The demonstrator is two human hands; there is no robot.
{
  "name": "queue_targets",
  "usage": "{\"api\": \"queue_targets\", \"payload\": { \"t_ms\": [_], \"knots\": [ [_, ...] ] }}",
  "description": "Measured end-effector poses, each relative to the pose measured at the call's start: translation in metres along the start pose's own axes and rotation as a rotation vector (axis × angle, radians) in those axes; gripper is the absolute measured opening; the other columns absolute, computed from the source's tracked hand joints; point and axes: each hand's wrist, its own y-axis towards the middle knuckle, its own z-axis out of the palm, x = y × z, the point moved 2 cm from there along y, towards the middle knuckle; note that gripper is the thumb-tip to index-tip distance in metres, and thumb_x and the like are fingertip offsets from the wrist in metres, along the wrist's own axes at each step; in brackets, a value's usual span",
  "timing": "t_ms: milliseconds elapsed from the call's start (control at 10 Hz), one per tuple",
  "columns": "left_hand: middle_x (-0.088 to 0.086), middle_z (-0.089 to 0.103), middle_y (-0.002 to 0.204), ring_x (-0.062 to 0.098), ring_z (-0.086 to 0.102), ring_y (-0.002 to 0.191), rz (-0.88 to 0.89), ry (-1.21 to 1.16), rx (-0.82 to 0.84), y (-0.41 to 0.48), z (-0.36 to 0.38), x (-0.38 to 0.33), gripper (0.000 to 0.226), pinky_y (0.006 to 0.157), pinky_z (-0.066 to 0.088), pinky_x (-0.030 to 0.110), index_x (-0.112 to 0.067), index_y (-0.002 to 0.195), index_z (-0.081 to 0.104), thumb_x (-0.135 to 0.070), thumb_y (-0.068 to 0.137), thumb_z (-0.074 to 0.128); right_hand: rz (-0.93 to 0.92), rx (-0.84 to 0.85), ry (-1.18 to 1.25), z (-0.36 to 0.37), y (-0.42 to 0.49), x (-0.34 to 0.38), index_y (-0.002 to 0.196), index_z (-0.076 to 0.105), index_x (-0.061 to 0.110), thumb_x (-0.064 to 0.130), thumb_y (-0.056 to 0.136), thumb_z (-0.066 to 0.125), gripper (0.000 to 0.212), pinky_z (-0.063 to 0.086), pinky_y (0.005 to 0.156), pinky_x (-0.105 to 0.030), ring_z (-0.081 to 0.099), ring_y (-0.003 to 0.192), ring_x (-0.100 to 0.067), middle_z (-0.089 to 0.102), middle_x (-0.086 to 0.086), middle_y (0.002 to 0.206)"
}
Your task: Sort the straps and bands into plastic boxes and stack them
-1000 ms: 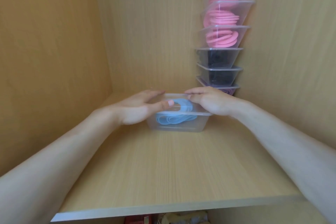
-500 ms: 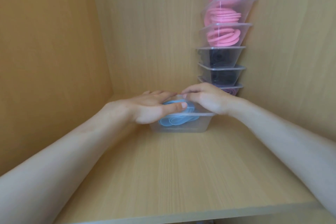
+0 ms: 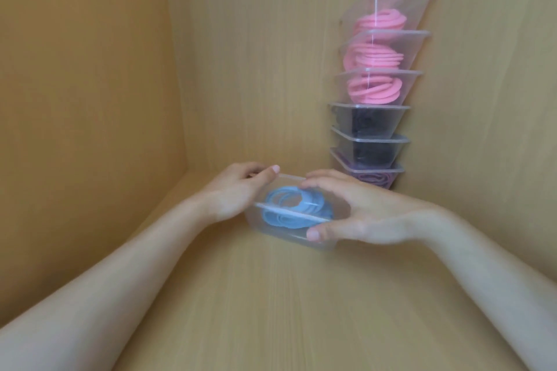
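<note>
Head view: both hands clamp the clear box (image 3: 289, 233) of blue bands (image 3: 297, 208), low on the shelf (image 3: 286, 310). The left hand (image 3: 238, 193) curls round its left end, and the right hand (image 3: 361, 217) has thumb on the front wall, fingers over the far rim. A stack (image 3: 373, 117) of six filled boxes stands in the right corner, near; this box seems unplaced. Open room lies left and frontward; headroom above the stack cannot be told.

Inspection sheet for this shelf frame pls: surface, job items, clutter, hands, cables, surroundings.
Surface: light wooden shelf.
Job's things: clear box with blue bands inside; stack of six boxes in the back right corner, three pink, two black, purple lowest.
Clutter: nothing seen.
Hands: left hand grips the box's far left end; right hand grips its right end, thumb on the near wall.
Cables: nothing seen.
Surroundings: wooden cabinet walls left, behind, right.
</note>
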Motion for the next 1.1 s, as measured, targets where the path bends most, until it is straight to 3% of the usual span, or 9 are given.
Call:
{"api": "queue_targets", "payload": {
  "t_ms": [100,200,300,400,500,600,800,1100],
  "knots": [
    [0.005,0.069,0.101,0.024,0.063,0.096,-0.086,0.083,-0.265,0.003,-0.014,0.013,0.041,0.080,0.046,0.032,-0.019,0.097,0.068,-0.055,0.100,0.049,-0.091,0.032,0.013,0.005,-0.006,0.012,0.151,0.034,0.041,0.045,0.081,0.077,0.082,0.012,0.125,-0.031,0.016,0.148,-0.001,0.023,0.021,0.159],
    [0.015,0.065,0.109,0.035,0.060,0.105,-0.173,0.118,-0.438,0.004,-0.029,0.024,0.040,0.090,0.048,0.040,-0.014,0.092,0.063,-0.050,0.101,0.048,-0.116,-0.008,-0.073,0.015,-0.005,0.024,0.149,0.035,0.048,0.045,0.081,0.061,0.073,0.006,0.125,-0.039,0.016,0.148,0.001,0.026,0.026,0.157],
    [0.016,0.061,0.117,0.035,0.054,0.119,-0.216,0.097,-0.464,0.004,-0.030,0.028,0.035,0.099,0.044,0.040,-0.016,0.092,0.060,-0.046,0.102,0.045,-0.109,-0.150,-0.359,0.030,0.009,0.034,0.153,0.024,0.045,0.048,0.096,0.049,0.062,-0.001,0.124,-0.053,0.020,0.149,-0.008,0.025,0.024,0.159],
    [0.010,0.052,0.128,0.030,0.047,0.129,-0.204,0.056,-0.396,0.004,-0.022,0.029,0.033,0.107,0.037,0.037,-0.018,0.112,0.060,-0.046,0.102,0.045,-0.116,-0.206,-0.586,0.037,0.031,0.035,0.154,0.023,0.035,0.048,0.098,0.044,0.061,0.018,0.121,-0.051,0.036,0.141,-0.024,0.035,0.008,0.156],
    [0.008,0.044,0.143,0.025,0.042,0.135,-0.193,0.045,-0.271,0.002,-0.013,0.030,0.047,0.113,0.032,0.037,-0.016,0.137,0.049,-0.048,0.102,0.045,-0.043,-0.222,-0.667,0.033,0.052,0.021,0.151,0.029,0.025,0.046,0.097,0.046,0.061,0.032,0.112,-0.046,0.047,0.130,-0.031,0.044,-0.002,0.148],
    [0.007,0.038,0.153,0.023,0.039,0.141,-0.184,0.037,-0.173,0.000,-0.005,0.029,0.058,0.119,0.029,0.039,-0.016,0.148,0.038,-0.049,0.102,0.047,0.059,-0.205,-0.728,0.027,0.070,0.004,0.146,0.035,0.020,0.043,0.096,0.048,0.057,0.036,0.108,-0.044,0.051,0.126,-0.033,0.049,-0.008,0.141],
    [0.006,0.039,0.153,0.021,0.038,0.141,-0.171,0.052,-0.021,0.000,0.003,0.028,0.063,0.118,0.029,0.033,-0.019,0.153,0.031,-0.050,0.101,0.050,0.303,-0.149,-0.746,0.012,0.100,-0.019,0.140,0.040,0.020,0.042,0.087,0.052,0.058,0.034,0.107,-0.048,0.045,0.130,-0.034,0.050,-0.009,0.138],
    [0.005,0.038,0.154,0.022,0.034,0.144,-0.155,0.132,0.049,0.002,0.009,0.028,0.062,0.118,0.028,0.033,-0.020,0.151,0.034,-0.050,0.100,0.051,0.442,0.009,-0.710,-0.005,0.115,-0.015,0.142,0.043,0.023,0.046,0.087,0.052,0.060,0.030,0.105,-0.053,0.046,0.131,-0.035,0.047,-0.006,0.142]
  ]
}}
